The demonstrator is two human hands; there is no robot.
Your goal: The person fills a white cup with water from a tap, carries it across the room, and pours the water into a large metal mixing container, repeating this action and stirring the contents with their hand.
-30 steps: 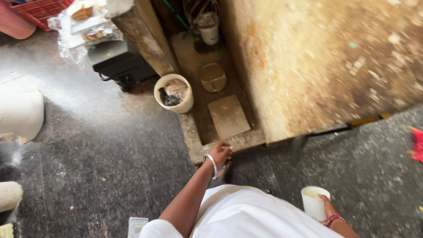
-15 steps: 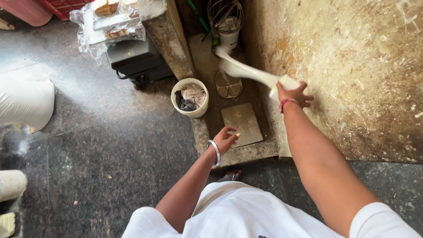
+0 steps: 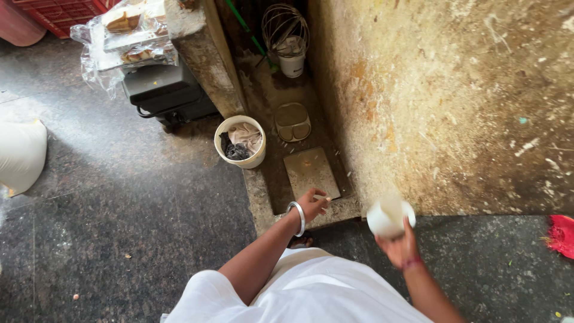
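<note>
- Right hand [image 3: 399, 246] is wrapped around a small white cup [image 3: 390, 216], gripped from below and behind. The cup's blurred, so I can't tell how it's tipped or whether anything is in it. It's up in the air just in front of the stained wall [image 3: 454, 101].
- Left hand [image 3: 312, 205], with a silver bangle on the wrist, reaches to the raised stone ledge [image 3: 317, 218] by the drain trough. Its fingers pinch something small and pale; can't make out what.
- Just past that hand a square tile [image 3: 310, 171] lies flat in the trough, with an oval drain cover [image 3: 292, 121] further up.
- A cream bucket [image 3: 241, 141] with rags in it sits at the trough's edge, probably handy for wiping.
- At the far end there's a wire whisk [image 3: 284, 27] over a small white tub [image 3: 292, 63].
- Top left, food wrapped in clear plastic [image 3: 119, 42] rests on a dark box; red crate behind.
</note>
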